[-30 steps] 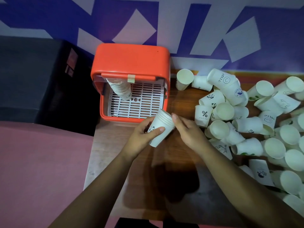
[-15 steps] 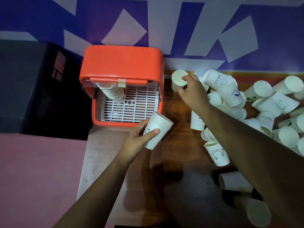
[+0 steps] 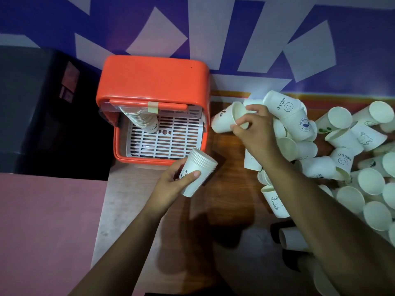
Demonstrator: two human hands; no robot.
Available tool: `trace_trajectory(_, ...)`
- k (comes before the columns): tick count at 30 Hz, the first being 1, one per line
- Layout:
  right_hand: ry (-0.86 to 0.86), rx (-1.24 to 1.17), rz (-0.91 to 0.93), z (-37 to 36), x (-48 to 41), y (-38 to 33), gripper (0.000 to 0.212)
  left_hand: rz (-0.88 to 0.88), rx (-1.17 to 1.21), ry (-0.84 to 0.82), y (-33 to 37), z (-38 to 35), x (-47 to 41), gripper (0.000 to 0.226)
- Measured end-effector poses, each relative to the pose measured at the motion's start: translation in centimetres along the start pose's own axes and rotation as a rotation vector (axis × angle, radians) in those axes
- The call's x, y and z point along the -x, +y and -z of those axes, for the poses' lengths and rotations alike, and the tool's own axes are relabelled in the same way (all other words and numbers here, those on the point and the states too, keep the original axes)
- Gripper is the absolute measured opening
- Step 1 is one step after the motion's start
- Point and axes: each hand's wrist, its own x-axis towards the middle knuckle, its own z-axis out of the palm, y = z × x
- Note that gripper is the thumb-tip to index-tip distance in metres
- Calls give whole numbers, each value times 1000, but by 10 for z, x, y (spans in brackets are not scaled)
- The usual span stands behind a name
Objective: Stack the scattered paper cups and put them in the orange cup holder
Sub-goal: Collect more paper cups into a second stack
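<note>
My left hand (image 3: pixel 174 184) grips a short stack of several nested white paper cups (image 3: pixel 197 170), tilted with the rims up and to the right, just in front of the orange cup holder (image 3: pixel 152 82). Inside the holder a longer stack of cups (image 3: pixel 143 121) leans on the white slatted tray (image 3: pixel 164 137). My right hand (image 3: pixel 254 127) pinches the rim of a single white cup (image 3: pixel 224 120) that lies on its side right of the holder. A pile of scattered white cups (image 3: pixel 342 159) covers the wooden table (image 3: pixel 226 210) at the right.
A black box-like object (image 3: pixel 42 107) stands left of the holder. A pink surface (image 3: pixel 47 231) lies at the lower left. The wall behind is blue with pale shapes. Bare tabletop shows between my arms.
My right hand left the stack, reached to the far cups by the holder and took hold of one cup's rim. My left hand kept the stack and barely moved.
</note>
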Motion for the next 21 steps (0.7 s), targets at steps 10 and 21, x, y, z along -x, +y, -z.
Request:
trace_trajectory(10, -472, -469, -255, 65, 87, 11, 21, 22, -127, -215, 13, -30, 0, 53)
trace_trajectory(21, -283, -128, -258, 50, 76, 39, 47, 1, -109, -128, 10, -56, 18, 52)
